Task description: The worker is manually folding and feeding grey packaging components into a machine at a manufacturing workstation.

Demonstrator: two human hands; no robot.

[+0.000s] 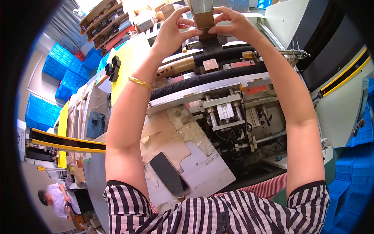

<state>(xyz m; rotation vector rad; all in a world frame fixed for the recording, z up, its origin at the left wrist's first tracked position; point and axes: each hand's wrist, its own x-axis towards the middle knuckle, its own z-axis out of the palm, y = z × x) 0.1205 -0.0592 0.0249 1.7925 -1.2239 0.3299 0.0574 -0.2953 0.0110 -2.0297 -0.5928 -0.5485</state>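
Both my arms reach to the far side of a machine. My left hand (175,32) and my right hand (235,27) are on either side of a small brown box-shaped piece (204,20), thumbs and fingertips pressed to its sides. Directly above the piece is a pale, worn block (201,5), cut off by the top edge. Below the piece stands a dark support (210,42). Nearer to me, a small square pinkish-brown block (210,65) sits between two black-covered rollers (222,76).
A phone (169,173) lies on a worn board (208,171) in front of me. Metal cylinders and rods (224,111) fill the machine's near side. Yellow-edged bars (70,140) flank it. Black blocks (113,69) rest on a yellow surface at left. A person (58,199) is at lower left.
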